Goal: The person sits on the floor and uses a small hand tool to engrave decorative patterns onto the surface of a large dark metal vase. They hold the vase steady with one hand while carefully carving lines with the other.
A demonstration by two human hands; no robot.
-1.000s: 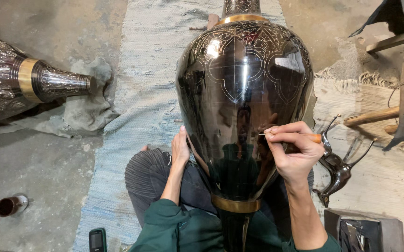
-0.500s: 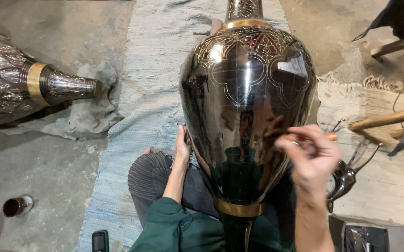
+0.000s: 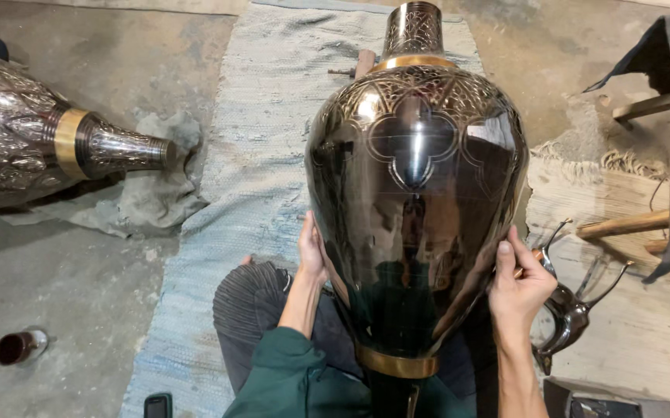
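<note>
The left hand [image 3: 311,251] lay flat against the left flank of the large dark vase [image 3: 416,224], fingers straight and close together, palm pressed to the metal rather than wrapped round anything. The right hand [image 3: 522,285] cupped the opposite flank, thumb up along the curve and fingers spread loosely behind it; a slim tool with a wooden handle [image 3: 527,265] seemed tucked between the fingers, though its tip was hidden. Neither hand closed into a fist; both were open and braced on the vase from either side.

The vase rested across the person's lap, neck pointing away, over a pale woven rug [image 3: 273,139] on the concrete floor [image 3: 79,310]. Its body was bulbous and mirror-smooth, almost black, with a thin engraved quatrefoil outline; the shoulder carried dense chased patterning, and brass-coloured bands ringed the neck and the foot.

A second vase [image 3: 41,151], silvery and heavily embossed with a brass band, lay on its side at the left on a crumpled grey cloth [image 3: 149,201]. A small dark jar [image 3: 17,347] stood on the floor near the lower left. Just beside the right hand sat a curved polished metal handle piece [image 3: 571,310] on a wooden board [image 3: 629,340].
</note>
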